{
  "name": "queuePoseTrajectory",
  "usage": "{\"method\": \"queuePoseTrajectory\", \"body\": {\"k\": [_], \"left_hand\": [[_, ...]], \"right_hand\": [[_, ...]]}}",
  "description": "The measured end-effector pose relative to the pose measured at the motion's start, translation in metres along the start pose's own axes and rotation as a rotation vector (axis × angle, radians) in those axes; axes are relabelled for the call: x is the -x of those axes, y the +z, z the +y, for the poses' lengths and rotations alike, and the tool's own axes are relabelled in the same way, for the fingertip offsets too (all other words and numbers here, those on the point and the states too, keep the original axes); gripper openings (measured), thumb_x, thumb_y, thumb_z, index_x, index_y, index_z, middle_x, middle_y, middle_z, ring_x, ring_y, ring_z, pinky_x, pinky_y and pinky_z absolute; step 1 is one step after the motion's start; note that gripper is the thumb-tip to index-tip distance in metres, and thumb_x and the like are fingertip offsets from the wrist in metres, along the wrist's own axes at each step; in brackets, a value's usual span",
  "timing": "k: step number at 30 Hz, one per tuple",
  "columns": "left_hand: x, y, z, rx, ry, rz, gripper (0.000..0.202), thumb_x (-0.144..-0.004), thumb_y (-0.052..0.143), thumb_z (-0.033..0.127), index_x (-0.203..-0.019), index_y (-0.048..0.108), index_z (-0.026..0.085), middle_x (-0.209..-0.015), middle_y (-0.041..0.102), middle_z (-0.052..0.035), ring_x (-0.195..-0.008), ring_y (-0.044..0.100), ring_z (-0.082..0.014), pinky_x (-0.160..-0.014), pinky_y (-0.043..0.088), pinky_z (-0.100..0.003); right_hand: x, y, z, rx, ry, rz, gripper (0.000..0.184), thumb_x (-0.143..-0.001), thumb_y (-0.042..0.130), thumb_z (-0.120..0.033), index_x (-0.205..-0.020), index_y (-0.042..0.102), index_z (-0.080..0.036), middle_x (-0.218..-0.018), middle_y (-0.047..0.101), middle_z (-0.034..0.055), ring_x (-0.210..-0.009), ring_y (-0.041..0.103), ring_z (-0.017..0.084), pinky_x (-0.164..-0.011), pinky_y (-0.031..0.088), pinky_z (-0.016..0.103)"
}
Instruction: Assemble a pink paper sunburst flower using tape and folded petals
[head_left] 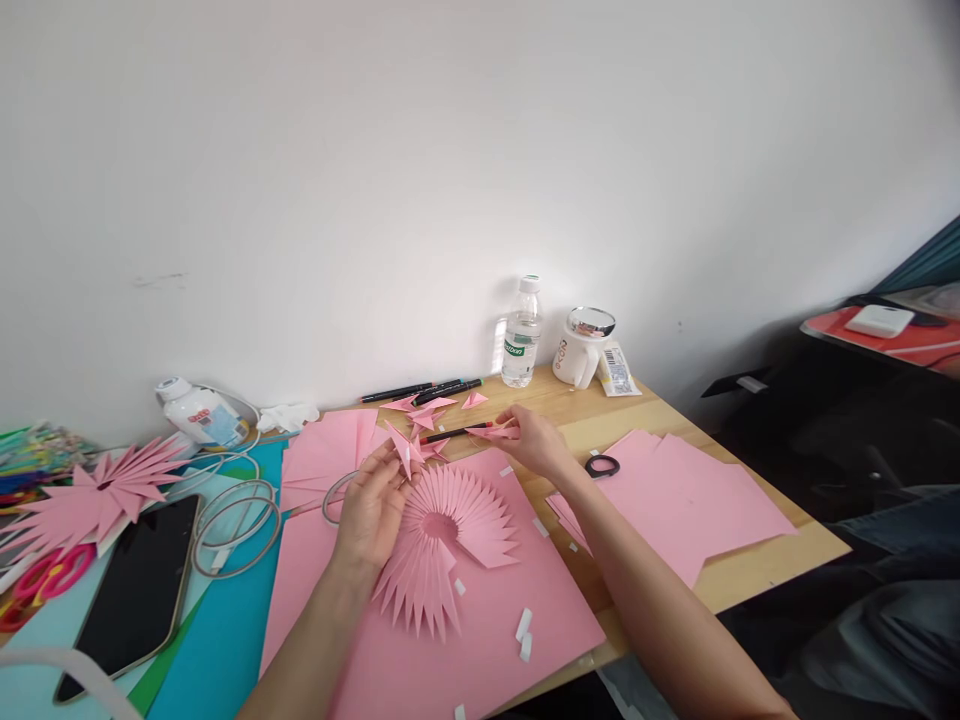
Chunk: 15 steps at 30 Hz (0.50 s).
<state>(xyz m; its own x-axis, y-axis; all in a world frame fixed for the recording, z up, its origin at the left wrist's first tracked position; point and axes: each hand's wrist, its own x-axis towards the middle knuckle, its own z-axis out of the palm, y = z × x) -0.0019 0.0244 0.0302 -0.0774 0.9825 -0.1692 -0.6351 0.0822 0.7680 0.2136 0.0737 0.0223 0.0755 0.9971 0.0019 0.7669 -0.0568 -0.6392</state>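
Note:
My left hand (373,500) is closed on a pointed pink folded paper piece (406,450), on which a small white patch shows. To its right, the fingers of my right hand (534,440) pinch another pink folded paper (499,432) beside a dark pen (454,433). Just below both hands a pleated pink paper fan (480,510) curls into an open ring with pointed outer tips. It lies on a large pink sheet (420,670). Several more folded pink pieces (433,412) rest behind my left hand.
Black markers (397,393), a water bottle (523,335) and a white mug (576,355) stand or lie along the wall. Pink sheets (675,500) with a black ring (602,466) are at right. At left are a phone (139,590), a coiled cable (236,525) and pink-handled scissors (56,572).

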Motion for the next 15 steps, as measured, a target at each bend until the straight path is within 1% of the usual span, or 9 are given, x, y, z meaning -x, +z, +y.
{"method": "queuePoseTrajectory", "body": {"k": [3,5,6,8,10,13,15], "left_hand": [[0.001,0.002,0.001,0.058,-0.034,0.049,0.021,-0.061,0.077,0.022,-0.078,0.068,0.014,-0.073,0.066,-0.0031,-0.065,0.061,-0.0144,-0.064,0.051,-0.028],[0.001,0.003,0.002,0.046,-0.007,0.052,0.023,-0.061,0.078,0.029,-0.073,0.066,0.014,-0.067,0.062,-0.0005,-0.062,0.058,-0.0122,-0.062,0.050,-0.025],[0.002,0.004,0.002,0.012,0.020,0.043,0.024,-0.059,0.080,0.029,-0.072,0.066,0.014,-0.064,0.061,0.0008,-0.060,0.056,-0.0106,-0.061,0.049,-0.024],[0.003,0.004,0.004,-0.088,0.088,0.036,0.026,-0.054,0.082,0.024,-0.071,0.065,0.014,-0.063,0.059,0.0026,-0.057,0.052,-0.0080,-0.060,0.046,-0.021],[0.003,0.004,0.009,-0.187,0.141,0.062,0.029,-0.051,0.083,0.020,-0.071,0.063,0.014,-0.062,0.058,0.0038,-0.055,0.050,-0.0071,-0.057,0.043,-0.021],[0.005,-0.002,0.024,-0.347,0.160,0.113,0.028,-0.052,0.080,0.024,-0.069,0.060,0.016,-0.057,0.054,0.0053,-0.051,0.047,-0.0074,-0.053,0.039,-0.022],[0.006,-0.010,0.038,-0.526,0.191,0.134,0.026,-0.054,0.078,0.028,-0.066,0.058,0.016,-0.055,0.051,0.0059,-0.048,0.045,-0.0071,-0.050,0.035,-0.022]], "right_hand": [[0.001,-0.001,0.001,0.062,0.004,-0.085,0.028,-0.069,0.067,-0.031,-0.095,0.059,-0.021,-0.093,0.069,0.0031,-0.089,0.061,0.021,-0.062,0.039,0.026],[0.002,0.002,-0.001,0.040,-0.020,-0.101,0.030,-0.070,0.067,-0.034,-0.096,0.059,-0.021,-0.095,0.068,0.0021,-0.088,0.062,0.020,-0.062,0.039,0.025],[0.002,0.003,-0.003,0.036,-0.037,-0.093,0.028,-0.073,0.065,-0.036,-0.096,0.059,-0.021,-0.096,0.068,0.0019,-0.088,0.062,0.019,-0.062,0.040,0.024],[0.002,0.002,-0.007,0.062,-0.069,-0.065,0.022,-0.080,0.058,-0.035,-0.096,0.059,-0.021,-0.099,0.068,0.0018,-0.089,0.062,0.017,-0.064,0.041,0.024],[0.004,-0.003,-0.009,0.112,-0.090,-0.043,0.017,-0.085,0.051,-0.029,-0.098,0.059,-0.021,-0.102,0.067,0.0018,-0.091,0.062,0.016,-0.067,0.040,0.024],[0.016,-0.020,-0.008,0.178,-0.084,-0.054,0.020,-0.082,0.051,-0.017,-0.100,0.059,-0.019,-0.104,0.066,0.0050,-0.093,0.061,0.019,-0.068,0.039,0.026],[0.031,-0.034,-0.001,0.254,-0.058,-0.073,0.025,-0.079,0.052,-0.011,-0.101,0.060,-0.016,-0.101,0.066,0.0097,-0.094,0.060,0.024,-0.069,0.037,0.029]]}}
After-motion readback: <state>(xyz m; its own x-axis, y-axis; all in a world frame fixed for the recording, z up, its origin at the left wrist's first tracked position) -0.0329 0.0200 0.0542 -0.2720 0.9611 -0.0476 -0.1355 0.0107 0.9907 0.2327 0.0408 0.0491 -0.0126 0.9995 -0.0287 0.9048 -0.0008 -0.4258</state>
